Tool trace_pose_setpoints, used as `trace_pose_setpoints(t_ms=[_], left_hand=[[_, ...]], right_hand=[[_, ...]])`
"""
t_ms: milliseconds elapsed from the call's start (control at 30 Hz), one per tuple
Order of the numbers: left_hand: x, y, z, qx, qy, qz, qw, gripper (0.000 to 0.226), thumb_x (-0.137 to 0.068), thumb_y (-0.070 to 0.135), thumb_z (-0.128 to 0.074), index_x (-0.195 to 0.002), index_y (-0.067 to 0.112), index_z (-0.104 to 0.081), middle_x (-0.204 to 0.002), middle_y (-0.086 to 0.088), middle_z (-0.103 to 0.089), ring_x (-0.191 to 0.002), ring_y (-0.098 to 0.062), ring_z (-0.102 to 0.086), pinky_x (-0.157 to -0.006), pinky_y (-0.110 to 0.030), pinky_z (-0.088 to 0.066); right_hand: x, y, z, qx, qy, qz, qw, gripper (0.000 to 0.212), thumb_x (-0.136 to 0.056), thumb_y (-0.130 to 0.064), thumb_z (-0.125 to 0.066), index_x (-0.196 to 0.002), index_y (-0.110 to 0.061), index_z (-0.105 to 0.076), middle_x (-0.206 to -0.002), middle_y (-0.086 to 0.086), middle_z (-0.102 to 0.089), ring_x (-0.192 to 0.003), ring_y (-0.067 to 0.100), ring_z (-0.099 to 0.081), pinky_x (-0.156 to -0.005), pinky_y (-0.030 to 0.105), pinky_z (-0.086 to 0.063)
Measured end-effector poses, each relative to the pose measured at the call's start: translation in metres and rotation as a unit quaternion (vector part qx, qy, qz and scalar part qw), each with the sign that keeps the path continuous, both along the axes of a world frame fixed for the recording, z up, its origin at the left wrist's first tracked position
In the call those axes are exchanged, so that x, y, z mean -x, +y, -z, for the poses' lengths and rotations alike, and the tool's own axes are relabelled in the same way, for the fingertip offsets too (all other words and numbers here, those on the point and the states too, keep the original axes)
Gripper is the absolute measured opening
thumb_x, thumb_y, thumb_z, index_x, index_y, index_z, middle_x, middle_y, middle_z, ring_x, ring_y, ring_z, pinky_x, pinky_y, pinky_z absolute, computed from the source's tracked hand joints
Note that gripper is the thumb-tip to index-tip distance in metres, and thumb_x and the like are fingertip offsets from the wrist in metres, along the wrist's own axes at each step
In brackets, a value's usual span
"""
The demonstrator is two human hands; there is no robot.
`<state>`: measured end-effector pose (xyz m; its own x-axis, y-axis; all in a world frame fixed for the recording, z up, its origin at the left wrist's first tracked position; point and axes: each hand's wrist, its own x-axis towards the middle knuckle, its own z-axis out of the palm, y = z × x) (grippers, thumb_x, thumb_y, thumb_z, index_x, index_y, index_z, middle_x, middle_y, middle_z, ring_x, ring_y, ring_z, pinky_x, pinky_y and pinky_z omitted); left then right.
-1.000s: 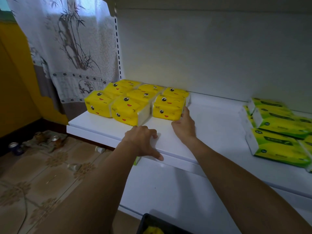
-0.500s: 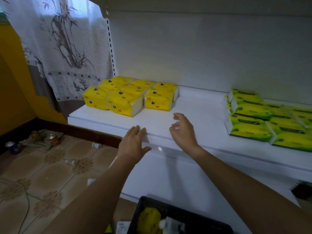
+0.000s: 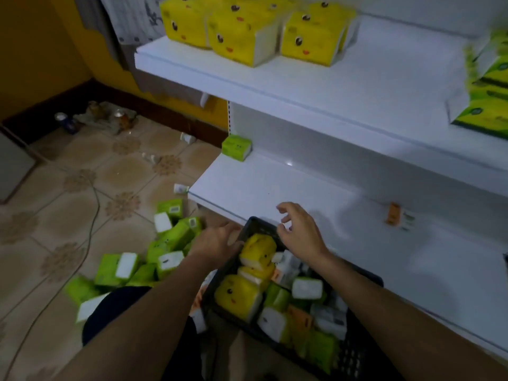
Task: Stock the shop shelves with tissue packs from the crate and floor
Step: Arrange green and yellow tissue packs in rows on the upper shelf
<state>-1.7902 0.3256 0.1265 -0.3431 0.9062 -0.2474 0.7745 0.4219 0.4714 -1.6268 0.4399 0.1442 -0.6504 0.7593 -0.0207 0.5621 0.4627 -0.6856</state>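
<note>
A black crate (image 3: 354, 350) rests against the lower white shelf (image 3: 247, 185) and holds several yellow, green, white and orange tissue packs. My left hand (image 3: 217, 243) reaches down at the crate's left rim, fingers spread beside a yellow duck-face pack (image 3: 259, 248). My right hand (image 3: 301, 232) hovers over the crate's far end, fingers loosely spread, holding nothing. Several green packs (image 3: 143, 262) lie scattered on the tiled floor to the left. Yellow duck-face packs (image 3: 242, 34) stand in rows on the upper shelf (image 3: 302, 86).
Green packs (image 3: 489, 97) lie at the upper shelf's right end. One small green pack (image 3: 236, 147) sits at the back left of the lower shelf, an orange pack (image 3: 394, 214) to its right. A cable and cans (image 3: 90, 116) lie on the floor near the wall.
My view has dropped from the upper shelf to the crate and floor. Both hands have left the upper shelf's edge and come down over the crate.
</note>
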Motion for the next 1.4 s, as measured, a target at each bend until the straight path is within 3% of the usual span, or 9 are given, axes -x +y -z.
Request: trace_pose_setpoints(t_ms=[133, 433, 667, 833, 967, 1067, 1167, 1300, 1400], left_hand=[[-0.020, -0.012, 0.059, 0.042, -0.069, -0.039, 0.996, 0.040, -0.086, 0.029, -0.063, -0.119, 0.008, -0.058, -0.120, -0.016, -0.056, -0.112, -0.031, -0.054, -0.089, -0.032, -0.041], [-0.048, -0.043, 0.164, 0.248, -0.134, -0.060, 0.958, 0.061, -0.090, 0.024, -0.055, -0.142, 0.008, -0.029, -0.145, -0.018, -0.028, -0.132, -0.032, -0.032, -0.103, -0.031, -0.030], [-0.053, -0.033, 0.190, 0.302, -0.130, -0.128, 0.936, 0.075, -0.085, 0.032, -0.059, -0.144, 0.007, -0.020, -0.139, -0.025, -0.032, -0.125, -0.042, -0.037, -0.100, -0.041, -0.036], [-0.047, -0.029, 0.199, 0.294, -0.149, -0.159, 0.931, 0.088, -0.081, 0.036, -0.063, -0.145, 0.005, -0.012, -0.140, -0.021, -0.035, -0.126, -0.038, -0.039, -0.098, -0.044, -0.041], [-0.045, -0.028, 0.195, 0.305, -0.142, -0.171, 0.926, 0.080, -0.080, 0.035, -0.062, -0.141, 0.002, -0.022, -0.138, -0.019, -0.036, -0.129, -0.037, -0.033, -0.104, -0.044, -0.033], [-0.042, -0.030, 0.185, 0.292, -0.113, -0.160, 0.936, 0.066, -0.073, 0.046, -0.050, -0.127, 0.007, -0.048, -0.130, -0.016, -0.049, -0.124, -0.036, -0.039, -0.105, -0.038, -0.028], [-0.042, -0.029, 0.165, 0.249, -0.134, -0.186, 0.941, 0.070, -0.062, 0.043, -0.044, -0.124, 0.013, -0.055, -0.126, -0.019, -0.052, -0.121, -0.035, -0.044, -0.102, -0.036, -0.035], [-0.050, -0.027, 0.127, 0.174, -0.259, -0.215, 0.925, 0.053, -0.083, 0.016, -0.060, -0.132, 0.015, -0.040, -0.109, -0.009, -0.052, -0.092, -0.020, -0.048, -0.070, -0.024, -0.036], [-0.054, -0.026, 0.093, 0.100, -0.256, -0.203, 0.940, 0.063, -0.078, 0.014, -0.069, -0.131, 0.013, -0.035, -0.112, -0.007, -0.052, -0.096, -0.020, -0.051, -0.071, -0.023, -0.034]], right_hand=[[-0.003, -0.019, 0.089, 0.127, -0.049, 0.041, 0.990, 0.036, -0.085, -0.014, -0.058, -0.119, -0.007, -0.053, -0.117, 0.014, -0.059, -0.105, 0.030, -0.058, -0.088, 0.044, -0.049], [-0.019, -0.100, 0.211, 0.439, -0.114, 0.177, 0.874, 0.063, -0.089, -0.024, -0.063, -0.143, -0.018, -0.031, -0.139, 0.004, -0.044, -0.120, 0.031, -0.049, -0.087, 0.036, -0.045], [-0.007, -0.103, 0.223, 0.485, -0.087, 0.173, 0.853, 0.074, -0.090, -0.021, -0.061, -0.149, -0.027, -0.017, -0.149, 0.004, -0.034, -0.127, 0.027, -0.043, -0.086, 0.032, -0.046], [0.001, -0.099, 0.223, 0.518, -0.037, 0.165, 0.838, 0.084, -0.086, -0.007, -0.065, -0.150, -0.022, -0.012, -0.147, 0.004, -0.035, -0.116, 0.012, -0.044, -0.059, 0.007, -0.043], [-0.005, -0.096, 0.221, 0.501, -0.049, 0.154, 0.850, 0.096, -0.077, -0.004, -0.074, -0.150, -0.021, -0.012, -0.149, 0.003, -0.031, -0.132, 0.024, -0.037, -0.090, 0.030, -0.046], [-0.010, -0.090, 0.217, 0.508, -0.012, 0.218, 0.833, 0.086, -0.076, -0.008, -0.075, -0.142, -0.033, -0.026, -0.145, 0.001, -0.037, -0.127, 0.027, -0.042, -0.096, 0.043, -0.046], [-0.015, -0.079, 0.203, 0.500, -0.006, 0.274, 0.822, 0.069, -0.086, -0.011, -0.065, -0.143, -0.024, -0.029, -0.142, 0.006, -0.039, -0.123, 0.030, -0.046, -0.091, 0.043, -0.049], [-0.022, -0.069, 0.167, 0.423, -0.013, 0.279, 0.862, 0.053, -0.093, -0.013, -0.055, -0.141, -0.022, -0.033, -0.143, 0.011, -0.040, -0.121, 0.033, -0.048, -0.088, 0.040, -0.049], [-0.023, -0.062, 0.128, 0.342, -0.010, 0.268, 0.901, 0.053, -0.097, -0.018, -0.048, -0.145, -0.024, -0.029, -0.145, 0.008, -0.039, -0.121, 0.032, -0.047, -0.087, 0.035, -0.046]])
